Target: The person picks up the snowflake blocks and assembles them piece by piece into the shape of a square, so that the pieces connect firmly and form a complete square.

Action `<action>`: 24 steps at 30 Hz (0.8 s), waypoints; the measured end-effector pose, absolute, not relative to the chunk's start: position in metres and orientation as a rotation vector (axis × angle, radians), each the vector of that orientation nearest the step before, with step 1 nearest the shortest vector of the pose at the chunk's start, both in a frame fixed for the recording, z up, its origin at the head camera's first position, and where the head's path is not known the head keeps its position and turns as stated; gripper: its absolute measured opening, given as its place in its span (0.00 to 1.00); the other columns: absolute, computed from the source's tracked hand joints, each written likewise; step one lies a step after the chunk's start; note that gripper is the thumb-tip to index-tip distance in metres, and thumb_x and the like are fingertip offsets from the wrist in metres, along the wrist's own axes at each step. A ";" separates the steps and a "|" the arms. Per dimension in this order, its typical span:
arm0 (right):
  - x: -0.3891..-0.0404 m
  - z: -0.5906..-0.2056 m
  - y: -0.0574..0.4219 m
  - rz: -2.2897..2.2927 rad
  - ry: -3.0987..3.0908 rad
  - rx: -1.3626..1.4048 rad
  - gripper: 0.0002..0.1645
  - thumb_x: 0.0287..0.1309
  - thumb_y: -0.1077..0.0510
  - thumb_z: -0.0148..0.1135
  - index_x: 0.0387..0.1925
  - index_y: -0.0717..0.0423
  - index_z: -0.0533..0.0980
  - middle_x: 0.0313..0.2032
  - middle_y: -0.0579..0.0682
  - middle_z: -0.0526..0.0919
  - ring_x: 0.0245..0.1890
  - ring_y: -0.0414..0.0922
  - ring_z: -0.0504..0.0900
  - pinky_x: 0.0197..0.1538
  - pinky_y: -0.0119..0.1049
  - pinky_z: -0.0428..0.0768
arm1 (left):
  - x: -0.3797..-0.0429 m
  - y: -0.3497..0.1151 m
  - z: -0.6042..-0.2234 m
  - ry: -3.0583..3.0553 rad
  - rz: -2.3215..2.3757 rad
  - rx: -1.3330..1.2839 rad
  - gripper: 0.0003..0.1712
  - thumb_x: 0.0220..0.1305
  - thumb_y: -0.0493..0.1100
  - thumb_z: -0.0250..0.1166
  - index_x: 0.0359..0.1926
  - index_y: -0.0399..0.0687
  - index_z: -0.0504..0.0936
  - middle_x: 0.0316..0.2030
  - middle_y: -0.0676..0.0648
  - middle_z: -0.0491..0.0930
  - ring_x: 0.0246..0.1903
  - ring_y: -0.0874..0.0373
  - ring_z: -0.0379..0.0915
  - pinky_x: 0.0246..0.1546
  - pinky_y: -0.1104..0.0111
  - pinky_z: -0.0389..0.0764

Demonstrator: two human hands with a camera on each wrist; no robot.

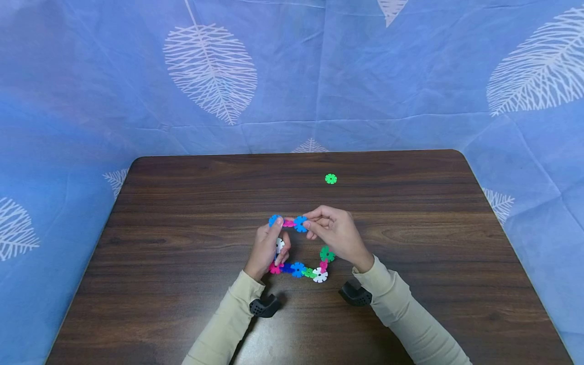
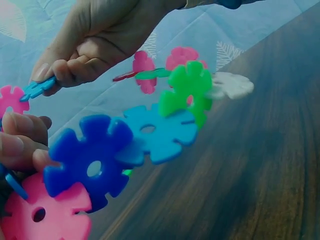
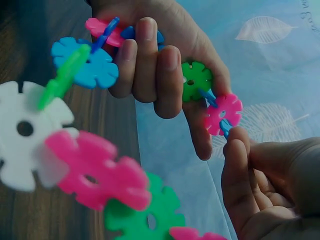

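Note:
Notched plastic snowflake discs are joined edge to edge in a curved chain. My left hand [image 1: 266,249] grips it at the left, thumb on a blue disc. A pink disc [image 1: 289,223] links that one to another light blue disc [image 1: 300,223], which my right hand [image 1: 338,232] pinches between thumb and fingertips. Below hangs the rest of the chain: a dark blue disc [image 2: 89,162], a light green disc [image 2: 192,90], a white disc [image 3: 22,130] and a pink disc [image 3: 97,170]. A darker green disc [image 1: 327,254] is near its right end. My left fingers partly hide the chain's left side.
A loose bright green disc [image 1: 330,178] lies by the far edge of the dark wooden table [image 1: 205,192]. Behind the table hangs a blue cloth [image 1: 283,76] with white leaf prints. Black wrist devices [image 1: 264,306] sit at both sleeves.

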State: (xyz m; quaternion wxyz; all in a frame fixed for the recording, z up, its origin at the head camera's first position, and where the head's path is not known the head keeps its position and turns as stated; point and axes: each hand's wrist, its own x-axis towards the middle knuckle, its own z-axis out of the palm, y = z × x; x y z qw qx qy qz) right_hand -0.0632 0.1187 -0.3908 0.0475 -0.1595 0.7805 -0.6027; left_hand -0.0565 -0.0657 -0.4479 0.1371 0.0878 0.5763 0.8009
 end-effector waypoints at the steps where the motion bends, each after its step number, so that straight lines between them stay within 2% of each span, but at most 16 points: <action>1: -0.063 -0.392 0.118 -1.846 2.373 -0.488 0.09 0.60 0.64 0.61 0.40 0.67 0.78 0.29 0.61 0.85 0.25 0.45 0.84 0.33 0.34 0.84 | -0.056 -0.066 -0.448 1.670 2.320 0.242 0.31 0.75 0.55 0.41 0.53 0.28 0.70 0.09 0.54 0.65 0.03 0.66 0.58 0.06 0.74 0.64; 13: -0.070 -0.399 0.116 -1.803 2.425 -0.511 0.10 0.57 0.64 0.63 0.40 0.66 0.79 0.30 0.60 0.86 0.24 0.40 0.84 0.34 0.31 0.84 | -0.060 -0.064 -0.452 1.684 2.309 0.196 0.30 0.74 0.55 0.45 0.52 0.29 0.70 0.10 0.53 0.65 0.04 0.65 0.59 0.07 0.74 0.65; 18: -0.080 -0.397 0.123 -1.672 2.448 -0.553 0.14 0.60 0.59 0.62 0.44 0.64 0.78 0.32 0.58 0.86 0.25 0.44 0.85 0.32 0.33 0.84 | -0.062 -0.068 -0.455 1.605 2.322 0.189 0.27 0.74 0.57 0.44 0.51 0.36 0.69 0.09 0.54 0.65 0.04 0.66 0.58 0.07 0.74 0.64; 19: -0.084 -0.397 0.128 -1.639 2.474 -0.538 0.14 0.61 0.58 0.62 0.45 0.63 0.78 0.32 0.59 0.86 0.26 0.45 0.85 0.29 0.33 0.83 | -0.062 -0.068 -0.456 1.593 2.327 0.185 0.26 0.73 0.57 0.44 0.50 0.36 0.69 0.09 0.54 0.65 0.04 0.66 0.58 0.07 0.74 0.65; 24: -0.118 -0.405 0.155 -1.458 2.701 -0.316 0.12 0.63 0.55 0.59 0.43 0.58 0.80 0.32 0.59 0.86 0.26 0.50 0.84 0.24 0.32 0.78 | -0.062 -0.072 -0.457 1.600 2.342 0.175 0.27 0.74 0.57 0.44 0.51 0.35 0.68 0.10 0.54 0.65 0.04 0.66 0.57 0.08 0.74 0.65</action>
